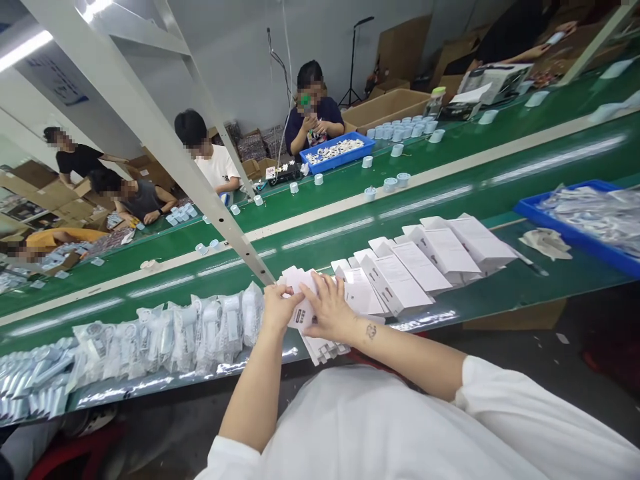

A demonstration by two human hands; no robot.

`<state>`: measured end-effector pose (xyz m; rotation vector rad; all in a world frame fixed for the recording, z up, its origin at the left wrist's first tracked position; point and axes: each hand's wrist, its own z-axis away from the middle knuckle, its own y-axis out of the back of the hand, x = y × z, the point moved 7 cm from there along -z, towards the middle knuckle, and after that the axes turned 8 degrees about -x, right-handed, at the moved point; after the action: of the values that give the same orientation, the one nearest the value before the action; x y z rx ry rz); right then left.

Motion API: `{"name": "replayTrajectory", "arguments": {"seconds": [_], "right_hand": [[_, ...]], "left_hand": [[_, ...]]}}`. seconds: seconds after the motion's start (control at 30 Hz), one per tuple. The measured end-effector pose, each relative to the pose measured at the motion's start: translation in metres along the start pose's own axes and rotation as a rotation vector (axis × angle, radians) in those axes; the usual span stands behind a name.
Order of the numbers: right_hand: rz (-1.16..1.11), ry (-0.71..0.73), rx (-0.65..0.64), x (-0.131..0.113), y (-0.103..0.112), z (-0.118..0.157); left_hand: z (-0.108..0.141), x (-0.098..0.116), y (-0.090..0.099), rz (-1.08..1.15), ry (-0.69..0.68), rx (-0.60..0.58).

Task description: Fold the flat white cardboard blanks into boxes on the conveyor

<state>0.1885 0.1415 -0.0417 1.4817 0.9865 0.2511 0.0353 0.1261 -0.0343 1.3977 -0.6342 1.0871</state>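
In this workshop, a long green table (165,293) runs across in front of you, with a slanting metal post (235,237) rising by your hands. Co-workers (314,127) sit and stand along the far side, among cardboard boxes and small light-blue cups (390,185); one is behind a blue tray of small white parts (337,152).

Your left hand (278,308) is closed on the left edge of a white carton (301,315), thumb and fingers together. Your right hand (333,309) lies over the same carton's right side, fingers spread apart. The carton is between your hands, near the table's front edge, above a stack of folded cartons (324,349).

To your right, standing white cartons (413,263) form a slanting row; beyond them are a crumpled cloth or wrapper (545,243) and a blue tray of plastic bags (595,213). To your left, bubble-wrapped items (183,331) stand in a row, with unwrapped light-blue items (37,377) past them.
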Motion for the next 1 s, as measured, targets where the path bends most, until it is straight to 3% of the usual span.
{"name": "replayTrajectory", "arguments": {"seconds": [0.07, 0.17, 0.27, 0.33, 0.47, 0.53, 0.6, 0.67, 0.77, 0.9, 1.0], "right_hand": [[-0.224, 0.045, -0.145, 0.016, 0.019, -0.008], [-0.632, 0.218, -0.529, 0.029, 0.038, -0.021], [-0.949, 0.407, -0.865, 0.012, 0.033, -0.019], [-1.099, 0.415, -0.983, -0.007, 0.015, -0.009], [-1.257, 0.391, -1.073, -0.04, -0.015, 0.022], [-1.241, 0.454, -1.102, -0.048, -0.01, 0.032], [-1.121, 0.467, -1.066, -0.045, 0.002, 0.028], [-0.979, 0.424, -0.99, -0.035, 0.015, 0.014], [-0.898, 0.39, -0.955, -0.028, 0.027, -0.004], [-1.001, 0.532, -1.061, -0.044, 0.027, -0.006], [-1.147, 0.651, -1.103, -0.057, 0.029, -0.006]], "left_hand": [[0.013, 0.0, 0.009, -0.044, -0.005, 0.071], [0.042, 0.016, 0.018, -0.154, -0.156, 0.128], [0.07, 0.04, 0.011, -0.198, -0.344, 0.033], [0.086, 0.051, 0.003, -0.21, -0.382, -0.097], [0.108, 0.056, -0.003, -0.287, -0.274, -0.43], [0.116, 0.054, 0.005, -0.368, -0.216, -0.577], [0.119, 0.052, 0.02, -0.425, -0.217, -0.649], [0.115, 0.048, 0.038, -0.333, -0.269, -0.608], [0.101, 0.033, 0.057, 0.137, -0.346, -0.445], [0.088, 0.005, 0.024, 0.748, -0.294, -0.503], [0.087, 0.006, 0.005, 0.968, -0.275, -0.465]]}}
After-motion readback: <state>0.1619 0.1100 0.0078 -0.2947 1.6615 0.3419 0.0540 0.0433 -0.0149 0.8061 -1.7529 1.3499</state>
